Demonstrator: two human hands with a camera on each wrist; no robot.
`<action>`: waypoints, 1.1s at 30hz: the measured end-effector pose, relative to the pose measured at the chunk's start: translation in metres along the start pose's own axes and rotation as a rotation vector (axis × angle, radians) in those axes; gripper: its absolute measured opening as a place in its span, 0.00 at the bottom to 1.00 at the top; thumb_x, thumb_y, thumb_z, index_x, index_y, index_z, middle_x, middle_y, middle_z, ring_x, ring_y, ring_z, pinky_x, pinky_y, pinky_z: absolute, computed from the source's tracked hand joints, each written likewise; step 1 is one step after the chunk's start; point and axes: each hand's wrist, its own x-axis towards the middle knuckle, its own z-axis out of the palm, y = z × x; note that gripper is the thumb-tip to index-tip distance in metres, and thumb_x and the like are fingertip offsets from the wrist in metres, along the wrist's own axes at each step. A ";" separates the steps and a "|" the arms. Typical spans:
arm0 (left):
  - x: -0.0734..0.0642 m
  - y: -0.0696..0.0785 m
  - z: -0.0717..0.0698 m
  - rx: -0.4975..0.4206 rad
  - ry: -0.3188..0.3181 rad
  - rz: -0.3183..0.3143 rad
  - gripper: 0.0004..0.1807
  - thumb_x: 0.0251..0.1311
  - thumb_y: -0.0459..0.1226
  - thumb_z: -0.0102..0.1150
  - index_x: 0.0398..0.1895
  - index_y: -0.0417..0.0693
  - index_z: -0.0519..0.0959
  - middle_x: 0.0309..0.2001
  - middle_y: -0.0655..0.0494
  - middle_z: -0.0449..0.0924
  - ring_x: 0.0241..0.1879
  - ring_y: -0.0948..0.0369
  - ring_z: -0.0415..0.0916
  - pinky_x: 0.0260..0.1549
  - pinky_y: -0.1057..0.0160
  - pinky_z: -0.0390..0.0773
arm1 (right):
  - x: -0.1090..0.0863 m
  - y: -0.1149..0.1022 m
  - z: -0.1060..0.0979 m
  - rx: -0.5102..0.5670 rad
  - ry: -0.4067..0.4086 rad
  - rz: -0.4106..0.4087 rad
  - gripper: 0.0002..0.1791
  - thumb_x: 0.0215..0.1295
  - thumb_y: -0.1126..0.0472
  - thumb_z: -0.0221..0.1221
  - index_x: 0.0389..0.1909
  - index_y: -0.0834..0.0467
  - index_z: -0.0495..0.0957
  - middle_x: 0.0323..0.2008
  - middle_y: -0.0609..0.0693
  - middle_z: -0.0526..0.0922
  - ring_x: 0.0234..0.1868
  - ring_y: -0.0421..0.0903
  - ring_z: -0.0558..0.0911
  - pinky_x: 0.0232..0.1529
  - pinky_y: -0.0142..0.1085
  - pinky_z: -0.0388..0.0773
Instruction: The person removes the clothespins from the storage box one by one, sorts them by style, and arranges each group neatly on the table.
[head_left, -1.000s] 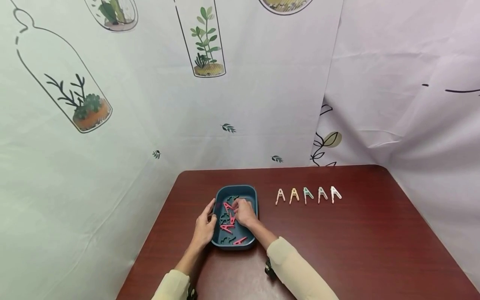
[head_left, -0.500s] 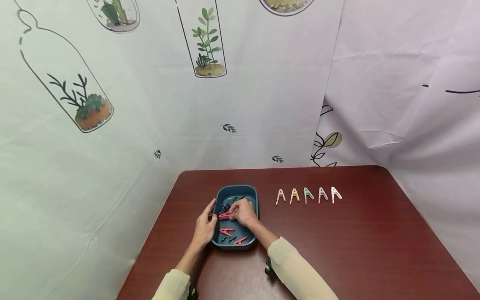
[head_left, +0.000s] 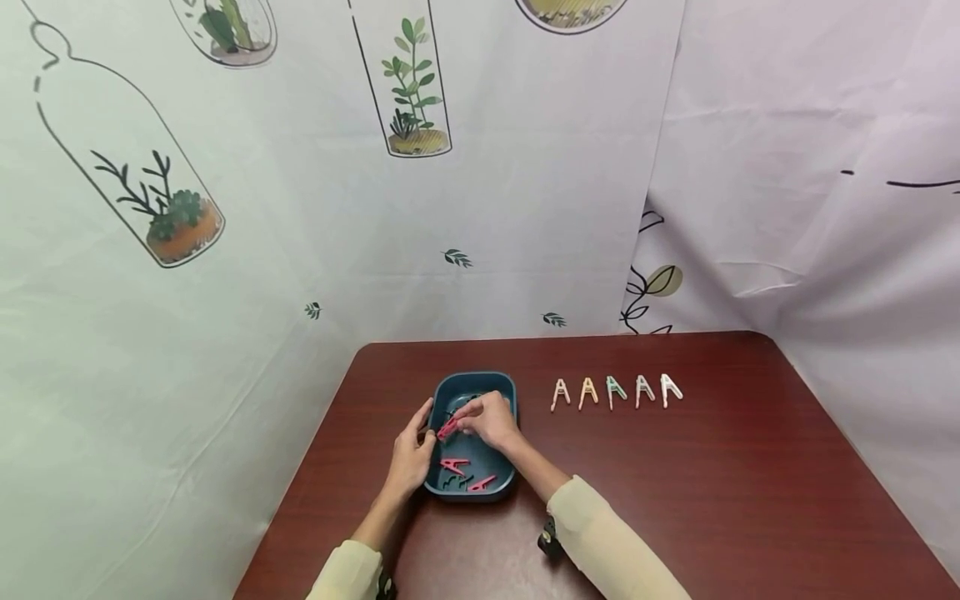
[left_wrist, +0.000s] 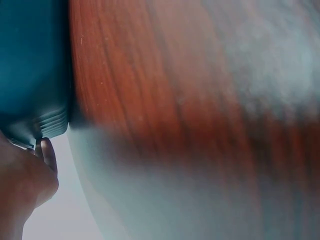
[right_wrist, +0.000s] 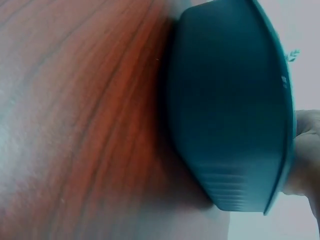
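A dark blue plastic box (head_left: 491, 467) stands on the table. My left hand (head_left: 407, 458) grips its left side, fingers along the outside wall and thumb at the rim. Inside the box, my right hand (head_left: 491, 422) pinches a pink clothespin (head_left: 447, 428) near the left wall. Another pink clothespin (head_left: 454, 465) and one more pink clothespin (head_left: 482, 482) lie on the box floor towards the near end. Beside them is a dark green clip (head_left: 453, 482). Further dark green pieces at the far end are partly hidden by my right hand. The right wrist view shows the box's outer wall (right_wrist: 225, 95).
On the table (head_left: 712, 483), right of the box, several clothespins form a row: pinkish (head_left: 560, 394), yellow (head_left: 588, 392), green (head_left: 615, 391), pale pink (head_left: 644, 391) and white (head_left: 671, 389). A printed cloth (head_left: 525, 208) hangs behind the table.
My right hand has taken hold of a pink clothespin and lifted it a little. The pieces at the box's far end have shifted. My left hand stays at the box's left side.
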 end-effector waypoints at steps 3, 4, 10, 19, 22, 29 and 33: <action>0.000 -0.001 0.001 -0.002 0.003 0.005 0.34 0.71 0.21 0.52 0.80 0.42 0.68 0.70 0.37 0.76 0.62 0.41 0.80 0.58 0.39 0.78 | 0.000 -0.004 -0.009 0.029 -0.015 -0.008 0.04 0.63 0.71 0.71 0.36 0.62 0.93 0.35 0.54 0.91 0.34 0.51 0.92 0.39 0.46 0.88; 0.000 -0.001 0.001 -0.002 0.004 0.005 0.34 0.71 0.21 0.52 0.80 0.43 0.68 0.70 0.37 0.75 0.62 0.41 0.80 0.58 0.39 0.77 | 0.000 -0.005 -0.013 0.048 -0.019 -0.011 0.04 0.64 0.72 0.71 0.37 0.63 0.93 0.36 0.54 0.91 0.35 0.53 0.92 0.41 0.48 0.88; 0.000 -0.002 0.000 -0.002 0.005 -0.011 0.35 0.71 0.22 0.52 0.81 0.46 0.67 0.72 0.39 0.75 0.62 0.44 0.80 0.59 0.41 0.76 | -0.002 -0.007 -0.043 0.128 0.017 -0.023 0.05 0.65 0.71 0.70 0.40 0.65 0.92 0.37 0.57 0.91 0.40 0.58 0.92 0.43 0.48 0.87; -0.002 0.001 -0.001 -0.003 -0.005 -0.023 0.34 0.72 0.22 0.51 0.81 0.45 0.67 0.72 0.39 0.74 0.60 0.44 0.80 0.58 0.41 0.77 | -0.017 0.016 -0.091 0.189 0.288 -0.058 0.07 0.62 0.73 0.72 0.40 0.67 0.92 0.37 0.61 0.91 0.35 0.53 0.92 0.37 0.37 0.87; -0.001 0.001 0.000 0.004 -0.003 -0.021 0.35 0.72 0.22 0.52 0.81 0.45 0.67 0.73 0.39 0.73 0.60 0.44 0.80 0.58 0.41 0.77 | -0.026 0.027 -0.103 0.174 0.410 -0.066 0.07 0.61 0.73 0.73 0.40 0.68 0.91 0.35 0.63 0.91 0.32 0.56 0.91 0.33 0.35 0.86; -0.001 0.001 0.000 0.004 -0.013 -0.032 0.34 0.73 0.22 0.51 0.82 0.45 0.66 0.74 0.39 0.72 0.63 0.42 0.78 0.59 0.40 0.76 | -0.044 0.052 -0.124 0.241 0.682 0.036 0.08 0.59 0.75 0.73 0.39 0.71 0.90 0.35 0.65 0.90 0.29 0.44 0.91 0.34 0.36 0.87; -0.001 0.001 0.001 0.007 -0.017 -0.044 0.34 0.73 0.23 0.51 0.82 0.45 0.66 0.74 0.39 0.72 0.64 0.43 0.78 0.60 0.40 0.75 | -0.055 0.062 -0.129 0.312 0.756 0.073 0.09 0.60 0.77 0.72 0.41 0.75 0.89 0.33 0.64 0.90 0.26 0.35 0.88 0.35 0.35 0.86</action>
